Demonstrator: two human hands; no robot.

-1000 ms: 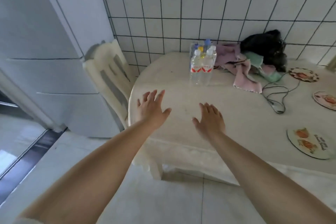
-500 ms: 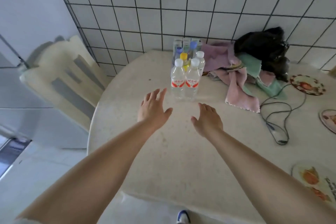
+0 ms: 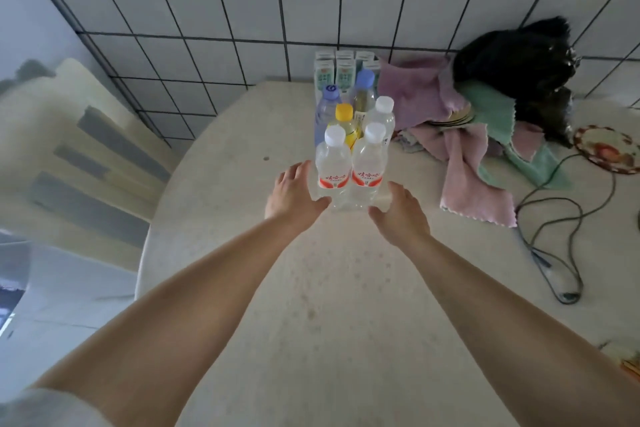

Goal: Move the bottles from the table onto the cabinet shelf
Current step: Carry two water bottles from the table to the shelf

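Observation:
Several plastic bottles stand in a cluster on the round beige table point(image 3: 311, 305). The two nearest are clear water bottles with white caps and red labels, one on the left point(image 3: 333, 170) and one on the right point(image 3: 369, 165). Behind them stand a yellow-capped bottle point(image 3: 344, 120), a third white-capped bottle point(image 3: 383, 114) and two blue-capped bottles point(image 3: 329, 104). My left hand point(image 3: 294, 194) reaches the left side of the front left bottle, fingers extended. My right hand point(image 3: 398, 211) is at the right side of the front right bottle's base, fingers loosely open. Neither hand grips a bottle.
Small drink cartons point(image 3: 341, 68) stand behind the bottles at the tiled wall. Pink and green cloths point(image 3: 464, 149), a black bag point(image 3: 519, 69), a cable point(image 3: 554, 253) and patterned coasters point(image 3: 609, 152) lie to the right. A pale chair point(image 3: 79, 156) stands left of the table.
I have moved closer to the table. Both hands advanced from the open tabletop to either side of the two front bottles.

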